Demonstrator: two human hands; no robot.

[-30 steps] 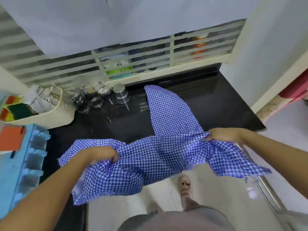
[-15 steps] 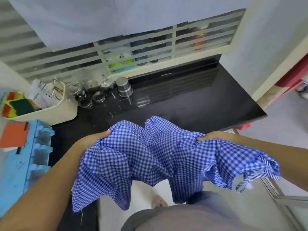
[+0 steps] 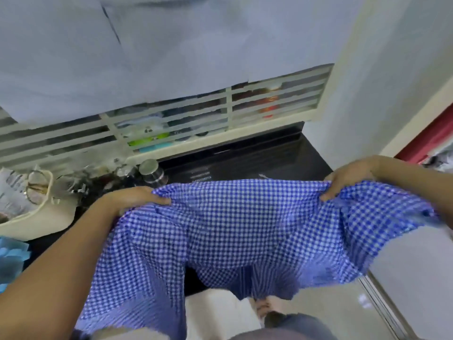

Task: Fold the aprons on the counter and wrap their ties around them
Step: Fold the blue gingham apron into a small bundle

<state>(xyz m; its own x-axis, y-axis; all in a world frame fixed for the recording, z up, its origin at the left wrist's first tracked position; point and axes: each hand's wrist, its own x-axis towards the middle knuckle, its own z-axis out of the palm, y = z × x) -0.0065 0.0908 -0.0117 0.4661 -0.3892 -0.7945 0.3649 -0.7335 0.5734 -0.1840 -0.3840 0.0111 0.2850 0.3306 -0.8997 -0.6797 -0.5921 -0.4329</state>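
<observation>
Two hands, left hand and right hand, are each gripping one apron's top edge, mid-frame above the bench.

I see open counter beyond the apron, but a steel tin, jars and a cream basket crowd its left.

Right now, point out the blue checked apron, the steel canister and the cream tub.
blue checked apron (image 3: 245, 224): head view, taut middle of the cloth.
steel canister (image 3: 150, 168): head view, its round lid.
cream tub (image 3: 41, 220): head view, its outer wall.
</observation>
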